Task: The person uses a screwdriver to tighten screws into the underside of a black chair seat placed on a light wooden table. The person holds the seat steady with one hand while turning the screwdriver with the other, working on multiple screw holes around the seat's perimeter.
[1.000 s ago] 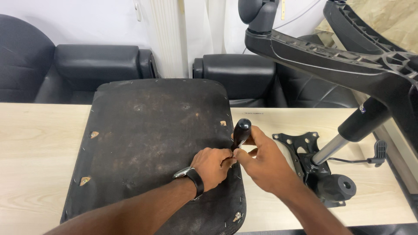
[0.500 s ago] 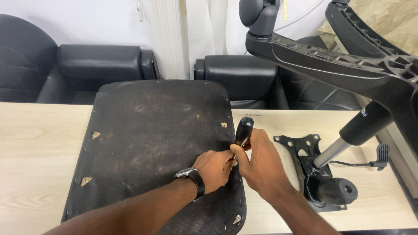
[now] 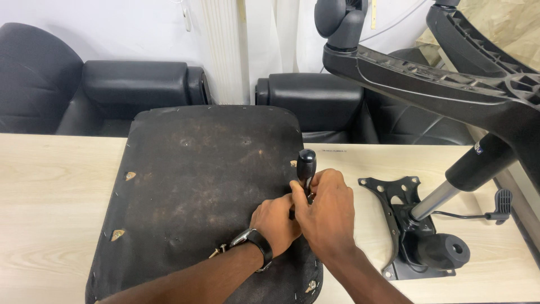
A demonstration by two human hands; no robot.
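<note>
Wooden table (image 3: 50, 186) carries an upturned seat pad (image 3: 197, 186). I see my right hand (image 3: 326, 211) wrapped around an upright screwdriver (image 3: 306, 166) at its right edge, left hand (image 3: 275, 222) pinching its tip.

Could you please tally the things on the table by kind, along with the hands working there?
Upturned chair seat pad: 1
Black-handled screwdriver: 1
Chair tilt mechanism plate with gas cylinder: 1
Chair star base with caster: 1
Loose bolts near the wristwatch: 2
Hands, left hand and right hand: 2
Total: 8
</note>
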